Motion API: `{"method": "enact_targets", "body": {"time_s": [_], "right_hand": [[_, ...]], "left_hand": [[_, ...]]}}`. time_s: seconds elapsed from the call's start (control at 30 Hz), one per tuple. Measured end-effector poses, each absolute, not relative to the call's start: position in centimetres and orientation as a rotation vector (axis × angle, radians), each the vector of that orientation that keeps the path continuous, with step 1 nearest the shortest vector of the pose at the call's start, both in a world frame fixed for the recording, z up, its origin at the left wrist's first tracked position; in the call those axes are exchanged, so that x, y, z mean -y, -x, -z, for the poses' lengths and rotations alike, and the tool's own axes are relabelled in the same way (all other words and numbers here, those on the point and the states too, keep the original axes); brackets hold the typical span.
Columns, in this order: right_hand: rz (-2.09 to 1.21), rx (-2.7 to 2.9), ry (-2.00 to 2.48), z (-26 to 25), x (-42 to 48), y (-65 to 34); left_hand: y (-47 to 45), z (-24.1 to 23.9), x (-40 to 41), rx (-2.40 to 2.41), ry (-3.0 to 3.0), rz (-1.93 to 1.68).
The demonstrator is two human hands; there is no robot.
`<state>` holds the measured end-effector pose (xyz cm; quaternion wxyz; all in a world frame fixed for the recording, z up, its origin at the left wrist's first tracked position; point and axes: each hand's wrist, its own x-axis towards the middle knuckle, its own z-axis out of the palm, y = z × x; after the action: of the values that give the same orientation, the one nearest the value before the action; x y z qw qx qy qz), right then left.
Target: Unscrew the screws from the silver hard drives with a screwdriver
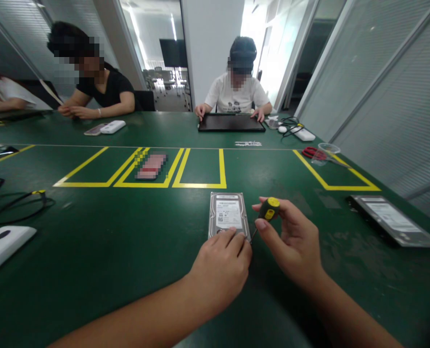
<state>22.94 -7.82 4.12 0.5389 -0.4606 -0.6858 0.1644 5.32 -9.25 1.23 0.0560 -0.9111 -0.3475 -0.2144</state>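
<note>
A silver hard drive (226, 210) with a white label lies flat on the green table. My left hand (224, 263) covers its near end, fingers curled over the drive and pressing on it; that end is hidden. Between the thumb and fingers of my right hand (296, 237) is a short screwdriver (270, 210) with a black and yellow handle. It leans, its thin shaft running down to the drive's near right corner beside my left fingertips. Where exactly the tip touches I cannot make out.
Another drive-like unit with a label (396, 220) lies at the right. Yellow tape frames (200, 185) cross the table; one holds a pink phone (152, 166). Red-handled scissors (314, 153) lie far right. A white device (4, 249) and black cable are left. Co-workers sit opposite, one handling a dark panel (232, 123).
</note>
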Motion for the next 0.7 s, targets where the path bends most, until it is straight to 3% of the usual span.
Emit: {"method": "enact_targets", "body": {"time_s": [0.7], "right_hand": [[-0.466,1.543,1.125,-3.0,7.9,-22.8]], "left_hand": [[-5.3,-0.9,9.1,1.049,2.761,0.672]]}}
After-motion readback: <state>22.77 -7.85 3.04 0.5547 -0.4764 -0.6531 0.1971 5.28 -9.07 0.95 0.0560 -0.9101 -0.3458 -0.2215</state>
